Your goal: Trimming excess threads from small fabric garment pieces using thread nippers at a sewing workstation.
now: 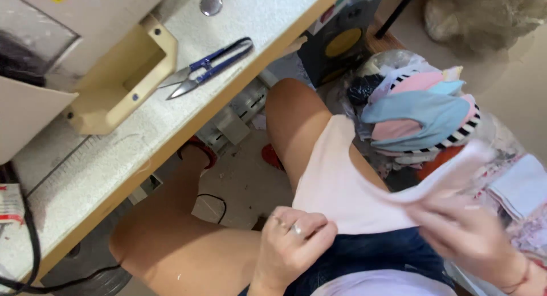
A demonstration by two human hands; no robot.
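A pale pink piece of fabric (336,182) lies over my right thigh. My left hand (290,242) pinches its near edge, fingers closed, a ring on one finger. My right hand (467,230) grips another part of the same fabric and lifts a strip of it up to the right, blurred by motion. Both hands are over my lap, beside the sewing table (114,159).
Blue-handled thread snips (205,65) lie on the speckled tabletop next to a cream sewing machine base (117,79). A bag of pink, blue and striped fabric pieces (421,116) sits on the floor to the right. More folded cloth (521,185) lies far right. A black cable (28,239) hangs at left.
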